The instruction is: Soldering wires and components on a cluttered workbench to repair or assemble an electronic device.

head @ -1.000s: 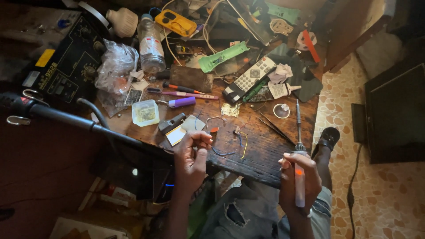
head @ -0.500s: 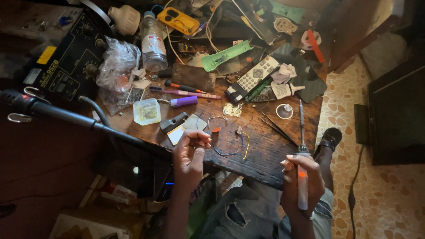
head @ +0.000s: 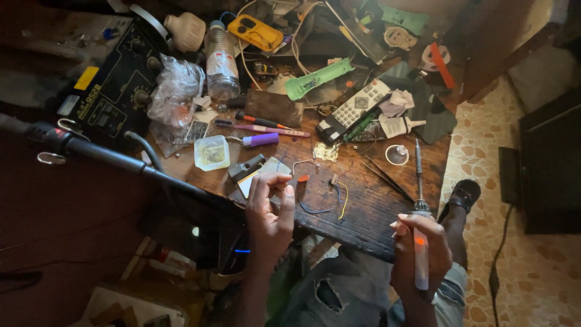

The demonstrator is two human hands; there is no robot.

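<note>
My right hand (head: 420, 257) grips a soldering iron (head: 419, 206) by its pale handle, its metal tip pointing away over the wooden table (head: 369, 221). My left hand (head: 269, 212) hovers at the table's near edge with fingers curled together, pinching something too small to make out. Just beyond it lie thin blue and yellow wires (head: 330, 203) with a small component, and a flat pale card (head: 266, 172) partly under the fingers.
Clutter covers the far table: a remote control (head: 354, 112), green plastic shell (head: 318, 79), plastic bottle (head: 221, 63), small clear box (head: 212, 151), purple pen (head: 260, 140), yellow device (head: 255, 31), black station (head: 112, 91). A dark bar (head: 115, 157) crosses at left. Tiled floor (head: 484, 133) lies right.
My left hand has curled its fingers closer together by the wires. The soldering iron in my right hand stays about where it was.
</note>
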